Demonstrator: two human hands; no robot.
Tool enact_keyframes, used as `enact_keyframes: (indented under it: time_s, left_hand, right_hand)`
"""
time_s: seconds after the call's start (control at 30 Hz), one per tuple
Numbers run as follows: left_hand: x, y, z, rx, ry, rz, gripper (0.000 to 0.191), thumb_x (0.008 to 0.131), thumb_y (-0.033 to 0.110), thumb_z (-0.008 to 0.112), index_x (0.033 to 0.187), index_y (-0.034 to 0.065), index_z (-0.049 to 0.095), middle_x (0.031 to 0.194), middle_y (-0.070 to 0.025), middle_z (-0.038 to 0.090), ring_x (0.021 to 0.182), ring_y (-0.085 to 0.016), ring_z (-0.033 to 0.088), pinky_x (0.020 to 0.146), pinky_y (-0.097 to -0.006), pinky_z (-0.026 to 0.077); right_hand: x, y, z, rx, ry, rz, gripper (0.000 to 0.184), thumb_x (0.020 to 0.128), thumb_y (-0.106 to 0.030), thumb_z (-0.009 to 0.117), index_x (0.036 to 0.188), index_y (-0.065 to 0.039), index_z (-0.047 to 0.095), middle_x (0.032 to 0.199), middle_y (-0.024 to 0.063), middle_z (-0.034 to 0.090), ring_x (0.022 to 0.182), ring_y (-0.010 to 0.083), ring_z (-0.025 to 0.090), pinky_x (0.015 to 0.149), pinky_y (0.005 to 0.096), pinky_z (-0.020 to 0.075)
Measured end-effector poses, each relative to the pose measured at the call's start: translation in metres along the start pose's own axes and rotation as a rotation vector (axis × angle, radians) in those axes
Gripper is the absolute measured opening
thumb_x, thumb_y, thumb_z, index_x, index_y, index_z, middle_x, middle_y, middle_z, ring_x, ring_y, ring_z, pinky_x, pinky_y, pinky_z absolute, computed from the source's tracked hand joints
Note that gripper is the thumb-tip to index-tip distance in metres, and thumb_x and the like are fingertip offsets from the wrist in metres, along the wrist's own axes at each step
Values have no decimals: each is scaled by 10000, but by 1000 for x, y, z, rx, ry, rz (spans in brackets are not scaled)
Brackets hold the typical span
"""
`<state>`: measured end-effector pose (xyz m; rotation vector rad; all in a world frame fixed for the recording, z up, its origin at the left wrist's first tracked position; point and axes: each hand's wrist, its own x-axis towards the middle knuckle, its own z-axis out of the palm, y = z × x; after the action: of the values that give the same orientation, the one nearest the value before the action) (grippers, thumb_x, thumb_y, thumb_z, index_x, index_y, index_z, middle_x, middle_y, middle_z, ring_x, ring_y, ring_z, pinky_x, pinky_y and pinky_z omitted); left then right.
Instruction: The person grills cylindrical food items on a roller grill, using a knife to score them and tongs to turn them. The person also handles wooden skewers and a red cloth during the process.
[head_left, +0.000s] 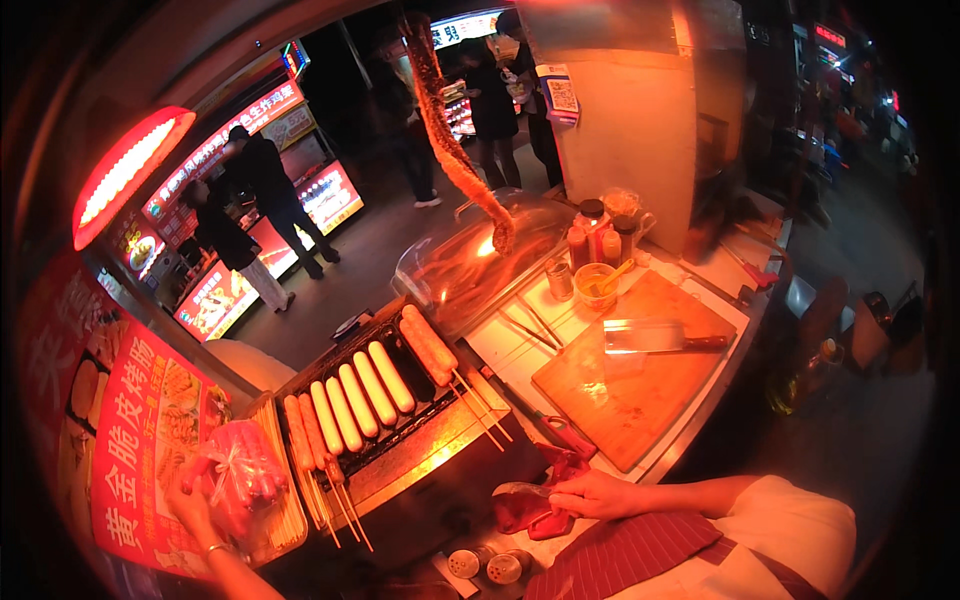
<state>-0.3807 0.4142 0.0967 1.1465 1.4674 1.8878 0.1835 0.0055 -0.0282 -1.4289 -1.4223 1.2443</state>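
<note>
My left hand (191, 496) grips the side of a clear plastic bag (244, 469) of reddish sausages, beside a tray of wooden skewers (277, 480). Low in front of me, my right hand (594, 495) closes its fingers on a crumpled red cloth (546, 521). A flat, rounded piece (519, 489) lies against those fingers; what it is, I cannot tell. Between the hands a roller grill (420, 435) carries several pale sausages (373, 386), browner skewered ones (298, 435) at its left and thick skewered ones (427, 345) at its right end.
A cleaver (645, 337) lies on a wooden cutting board (634, 405), with tongs (534, 324), sauce bottles (596, 240) and a tub (598, 286) nearby. Red-handled scissors (566, 435) lie by the grill. Two shakers (487, 564) stand close to me. A clear domed cover (480, 255) sits behind.
</note>
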Motion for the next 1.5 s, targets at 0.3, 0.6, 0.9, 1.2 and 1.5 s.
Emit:
enact_keyframes:
  time_s: [0.3,0.6,0.9,1.2,1.5]
  left_hand:
    - [-63,108,4,-166,147,364,361,959,246,609,1198,-24,608,1239,-137,600,1185,-202,550,996,-327,421]
    - [-309,180,80,-518,-171,199,290,971,276,596,1140,41,568,949,-63,612,781,-120,572,690,-260,495]
    - [-488,138,114,-476,-1001,-205,239,971,140,538,1145,-24,530,840,-20,552,676,-61,479,638,-197,423]
    - [-530,142,112,-339,-1039,-167,200,898,39,573,1088,-19,549,882,-55,610,744,-83,566,671,-248,481]
    - [-560,135,127,-204,-927,215,223,905,155,655,1022,-29,612,940,-95,586,780,-192,608,677,-286,478]
  right_hand:
    - [-7,-16,-3,-187,23,-124,282,960,-219,593,1152,-12,584,815,93,653,784,161,649,709,313,515]
    - [-16,-50,-27,296,-43,-168,220,911,-7,634,1126,4,591,898,42,618,809,101,603,729,250,509]
    - [15,-123,-43,-603,187,-773,283,679,-77,739,931,-78,611,697,58,614,649,242,642,563,321,493]
    - [7,-110,-53,-793,163,-936,269,689,-174,751,946,-121,694,660,24,581,611,215,607,547,346,462]
    - [-4,-98,-51,-941,181,-998,292,756,-172,668,1038,-94,670,661,24,545,624,206,611,568,353,472]
